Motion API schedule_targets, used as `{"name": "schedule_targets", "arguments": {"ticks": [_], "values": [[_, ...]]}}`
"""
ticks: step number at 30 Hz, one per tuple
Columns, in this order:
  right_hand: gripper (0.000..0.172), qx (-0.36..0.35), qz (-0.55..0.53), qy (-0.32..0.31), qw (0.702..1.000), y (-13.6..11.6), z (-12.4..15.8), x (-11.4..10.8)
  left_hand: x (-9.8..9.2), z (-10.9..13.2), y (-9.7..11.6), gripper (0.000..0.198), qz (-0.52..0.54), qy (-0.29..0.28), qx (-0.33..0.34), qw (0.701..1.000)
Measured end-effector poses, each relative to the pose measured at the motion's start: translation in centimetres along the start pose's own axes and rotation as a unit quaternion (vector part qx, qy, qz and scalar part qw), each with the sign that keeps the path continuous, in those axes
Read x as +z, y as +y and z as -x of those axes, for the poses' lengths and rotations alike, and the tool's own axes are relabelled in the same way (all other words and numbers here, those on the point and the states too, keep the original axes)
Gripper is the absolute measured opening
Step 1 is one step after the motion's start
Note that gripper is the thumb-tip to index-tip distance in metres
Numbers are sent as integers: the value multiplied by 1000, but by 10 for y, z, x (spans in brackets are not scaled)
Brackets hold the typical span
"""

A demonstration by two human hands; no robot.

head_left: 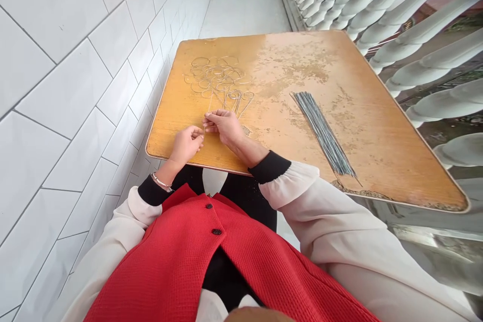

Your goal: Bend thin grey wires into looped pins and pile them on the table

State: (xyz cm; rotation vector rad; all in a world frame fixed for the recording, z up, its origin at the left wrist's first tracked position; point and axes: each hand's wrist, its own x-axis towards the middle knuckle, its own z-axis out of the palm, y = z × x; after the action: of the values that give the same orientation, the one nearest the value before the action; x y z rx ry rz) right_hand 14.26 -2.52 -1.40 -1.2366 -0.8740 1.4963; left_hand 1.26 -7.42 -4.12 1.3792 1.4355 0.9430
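Close together over the table's near left edge, my two hands pinch a thin piece of wire. My left hand has its fingers closed on the wire's lower part. Just above and to the right, my right hand grips it between thumb and fingers. The fingers partly hide the wire, so its full shape does not show. Beyond my hands lies a loose pile of wire pieces bent into loops, several with straight tails toward me. Further right, a bundle of straight grey wires lies slantwise on the table.
The worn wooden table has peeling patches and a chipped near right edge. A white tiled wall runs along the left. White balusters stand along the right side. Pale floor shows beyond the table.
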Motion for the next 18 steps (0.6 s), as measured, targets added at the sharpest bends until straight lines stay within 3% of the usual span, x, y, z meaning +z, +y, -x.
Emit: {"name": "schedule_targets", "arguments": {"ticks": [8, 12, 18], "values": [[30, -31, -34, -44, 998, 7, -7, -5, 1, -2, 7, 3, 26, -2, -11, 1000], [26, -40, -49, -57, 996, 8, -8, -8, -1, 1, 9, 18, 89, -17, -24, 996], [25, -31, -63, -62, 996, 8, -6, -7, 1, -2, 8, 14, 111, -7, -8, 994]]}}
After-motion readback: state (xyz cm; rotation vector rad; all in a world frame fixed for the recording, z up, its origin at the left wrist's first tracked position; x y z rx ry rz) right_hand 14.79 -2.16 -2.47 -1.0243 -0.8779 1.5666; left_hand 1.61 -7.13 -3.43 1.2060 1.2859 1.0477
